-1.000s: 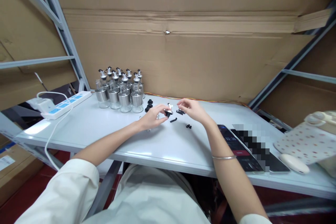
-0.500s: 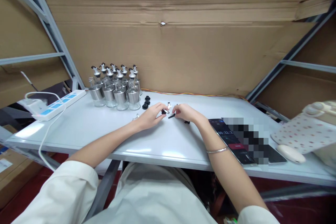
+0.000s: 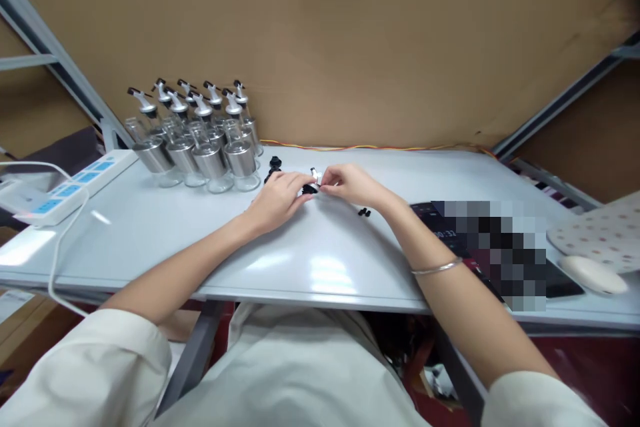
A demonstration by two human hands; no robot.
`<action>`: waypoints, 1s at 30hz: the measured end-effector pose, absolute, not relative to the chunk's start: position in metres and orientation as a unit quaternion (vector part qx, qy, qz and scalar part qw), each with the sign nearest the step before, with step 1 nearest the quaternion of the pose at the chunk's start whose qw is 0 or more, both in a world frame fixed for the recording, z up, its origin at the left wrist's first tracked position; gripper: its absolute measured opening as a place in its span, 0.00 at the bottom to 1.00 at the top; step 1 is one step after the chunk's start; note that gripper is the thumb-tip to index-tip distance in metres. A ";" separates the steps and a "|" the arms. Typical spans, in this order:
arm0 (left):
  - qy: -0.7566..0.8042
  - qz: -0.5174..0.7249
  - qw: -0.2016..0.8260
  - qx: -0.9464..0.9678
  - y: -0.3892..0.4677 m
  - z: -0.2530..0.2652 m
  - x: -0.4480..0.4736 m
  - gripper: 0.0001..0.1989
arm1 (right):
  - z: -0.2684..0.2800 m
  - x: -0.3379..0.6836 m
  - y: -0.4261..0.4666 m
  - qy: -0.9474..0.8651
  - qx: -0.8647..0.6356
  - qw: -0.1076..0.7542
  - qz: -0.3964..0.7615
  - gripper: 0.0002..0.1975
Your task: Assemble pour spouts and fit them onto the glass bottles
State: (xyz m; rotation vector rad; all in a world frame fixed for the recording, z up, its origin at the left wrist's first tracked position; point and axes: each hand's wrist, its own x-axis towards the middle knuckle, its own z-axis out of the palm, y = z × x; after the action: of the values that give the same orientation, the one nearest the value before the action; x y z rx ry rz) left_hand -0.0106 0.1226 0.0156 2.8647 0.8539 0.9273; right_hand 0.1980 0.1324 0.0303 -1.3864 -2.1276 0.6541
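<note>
Near right, a phone (image 3: 440, 220) lies on the table (image 3: 320, 240), its screen partly masked. Mid-table, the left hand (image 3: 280, 199) grips a pour spout (image 3: 310, 189) by its black base, low over the surface; the right hand (image 3: 347, 185) meets it from the right, thumb and finger drawn together at its side, whether on a part or not cannot be told. The spout is small, silvery above, dark at the tip, mostly covered by fingers. Judged unfinished: both hands are on it. Near the right wrist, small black pieces (image 3: 364, 212) lie loose; just past the left hand, black stoppers (image 3: 275, 163) sit clustered, both apparently unused. Far left, bottles (image 3: 213, 163) with steel sleeves: eight lever-topped spouts (image 3: 201, 107) show among them, seemingly finished, while front-row necks look bare, so apparently some fitting remains.
</note>
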 end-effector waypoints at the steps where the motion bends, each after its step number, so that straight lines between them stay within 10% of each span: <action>1: 0.269 0.296 0.000 0.916 0.123 0.016 -0.011 0.14 | 0.031 0.197 0.132 -0.787 -0.502 0.268 0.240 0.01; 30: 0.242 0.338 0.006 0.910 0.121 0.023 -0.014 0.14 | 0.046 0.180 0.094 -0.603 -0.537 0.561 0.184 0.10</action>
State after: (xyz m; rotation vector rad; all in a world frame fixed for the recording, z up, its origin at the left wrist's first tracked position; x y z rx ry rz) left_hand -0.0139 0.1206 0.0229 2.8472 0.7560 1.0584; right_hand 0.1796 0.0935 0.0460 -1.2659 -1.4203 0.4329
